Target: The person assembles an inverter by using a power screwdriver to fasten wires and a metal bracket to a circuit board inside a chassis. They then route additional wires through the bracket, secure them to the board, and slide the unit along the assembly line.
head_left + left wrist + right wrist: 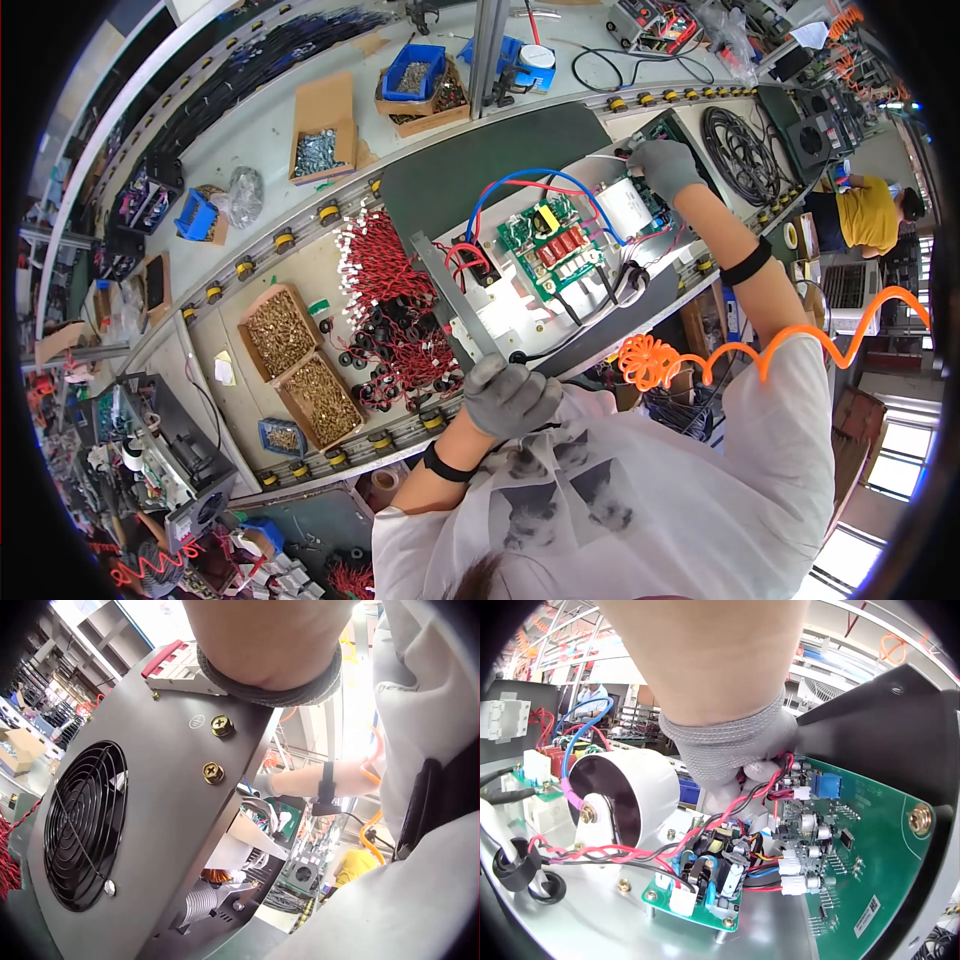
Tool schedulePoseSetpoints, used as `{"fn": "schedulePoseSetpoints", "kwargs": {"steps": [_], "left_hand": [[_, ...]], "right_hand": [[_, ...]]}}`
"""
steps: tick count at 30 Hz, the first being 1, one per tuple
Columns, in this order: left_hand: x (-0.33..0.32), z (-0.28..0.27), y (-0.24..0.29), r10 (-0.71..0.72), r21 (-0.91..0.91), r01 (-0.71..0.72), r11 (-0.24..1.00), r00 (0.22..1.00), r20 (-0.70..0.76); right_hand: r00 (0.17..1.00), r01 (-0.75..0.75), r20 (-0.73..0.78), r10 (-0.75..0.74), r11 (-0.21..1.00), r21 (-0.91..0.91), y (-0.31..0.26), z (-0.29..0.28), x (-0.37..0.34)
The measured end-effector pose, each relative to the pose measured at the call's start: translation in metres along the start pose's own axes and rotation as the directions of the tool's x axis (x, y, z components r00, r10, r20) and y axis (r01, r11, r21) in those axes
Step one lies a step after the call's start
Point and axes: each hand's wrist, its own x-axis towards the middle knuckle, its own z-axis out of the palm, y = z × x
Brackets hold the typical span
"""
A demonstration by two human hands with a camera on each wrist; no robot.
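Observation:
An open metal case (pixel 478 345) (pixel 169 772) holds a green circuit board (pixel 550 245), a white cylinder (pixel 625 208) (pixel 641 799) and red, blue and black wires. My left hand (pixel 510 397), in a grey glove, grips the case's near left corner; its fingertips are hidden. At the far right inside, my gloved right hand (pixel 663 168) (pixel 731 754) has bent fingers around red and black wires (pixel 774 780), between a small board (pixel 697 877) and an upright green board (pixel 870 847). The fingers partly hide what they touch there.
Left of the case lie red wire bundles (pixel 385 260) and boxes of brass parts (pixel 278 330). A black cable coil (pixel 738 150) is at the right. An orange coiled hose (pixel 780 345) crosses near the right arm. Another person (pixel 868 215) stands at far right.

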Motion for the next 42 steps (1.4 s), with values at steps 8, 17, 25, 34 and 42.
{"fn": "schedulePoseSetpoints", "kwargs": {"steps": [8,17,25,34,42], "left_hand": [[0.000,0.000,0.001,0.002,0.036,-0.002,0.999,1.000,-0.021],[0.059,-0.008,-0.100,-0.712,-0.460,0.606,0.649,0.696,-0.087],[0.025,0.060,-0.179,-0.742,-0.872,0.401,-0.279,0.487,0.461],[0.016,0.014,-0.066,-0.958,-0.882,0.424,-0.206,0.098,0.271],[-0.043,-0.003,0.023,-0.813,-0.617,0.701,0.359,0.559,0.162]], "right_hand": [[0.994,-0.025,0.105,0.022,0.999,0.028,-0.004,-0.015,0.002],[0.685,0.192,-0.478,0.549,0.497,0.846,0.050,0.034,-0.182],[0.427,-0.300,-0.239,0.872,0.386,0.872,-0.068,0.199,-0.364],[0.924,0.048,-0.183,0.336,0.371,0.927,-0.227,0.063,-0.315],[0.669,0.330,-0.483,0.564,0.357,0.874,-0.201,0.151,-0.316]]}}
